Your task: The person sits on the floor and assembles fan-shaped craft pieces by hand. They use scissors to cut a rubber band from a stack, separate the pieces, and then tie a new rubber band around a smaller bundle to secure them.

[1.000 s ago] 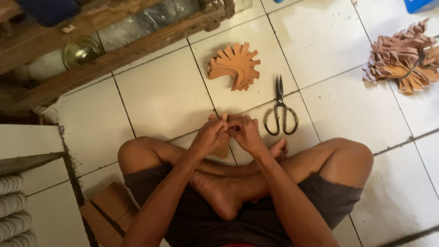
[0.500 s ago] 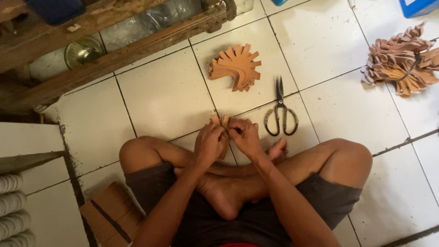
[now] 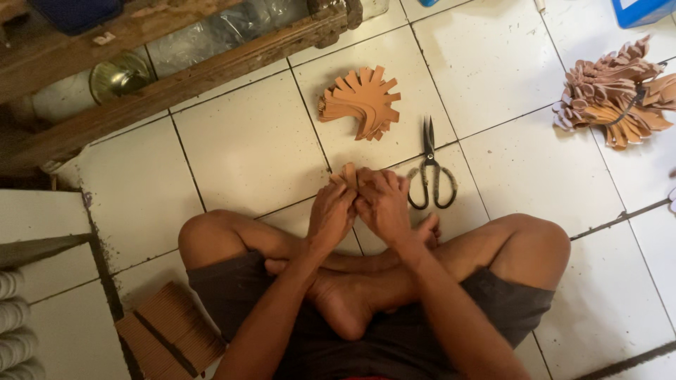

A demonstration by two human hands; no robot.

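Drawn slightly closer together since half a second ago: left hand [image 3: 331, 211] and right hand [image 3: 382, 204], fingers pinched on small tan strip [image 3: 349, 174] above crossed ankles. Likely light, flexible; best gripped at edges. Beyond: scissors [image 3: 431, 172], fanned tan pieces [image 3: 360, 102].

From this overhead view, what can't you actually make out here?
- Brown piece: mostly hidden by the left hand and right hand; its shape is unclear.
- Blue box: cut off by the top edge.
- Stack of brown strips: partly hidden by the thigh.
- Jars under the wooden rack: too dark to identify.
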